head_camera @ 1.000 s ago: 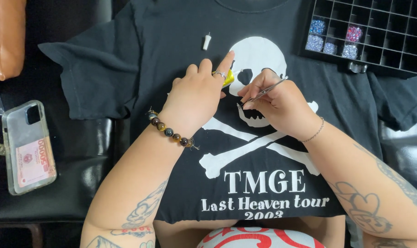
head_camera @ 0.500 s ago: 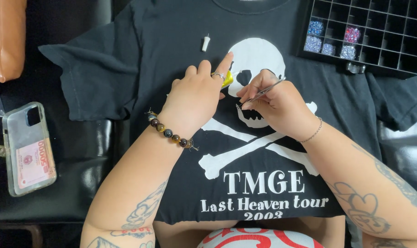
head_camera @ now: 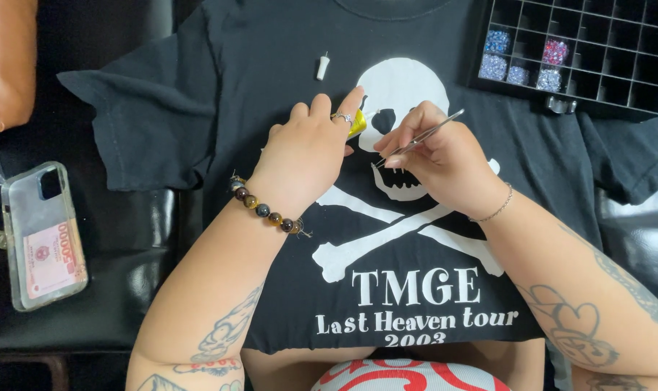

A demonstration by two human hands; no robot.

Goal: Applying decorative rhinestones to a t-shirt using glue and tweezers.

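Left hand [head_camera: 307,156] grips a mostly hidden yellow tube [head_camera: 357,124]; right hand [head_camera: 434,156] pinches tweezers [head_camera: 419,137], tips obscured.

One black t-shirt [head_camera: 220,108], one tweezers [head_camera: 419,136], one white cap [head_camera: 322,67], one compartment box [head_camera: 618,80], five rhinestone piles, one phone case [head_camera: 43,235], one beaded bracelet [head_camera: 263,210].

Tweezers [head_camera: 418,137] slightly lower, flatter.

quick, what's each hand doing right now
Left hand: closed on a small yellow object, over the black printed t-shirt.
Right hand: closed, pinching thin silver metal tweezers.
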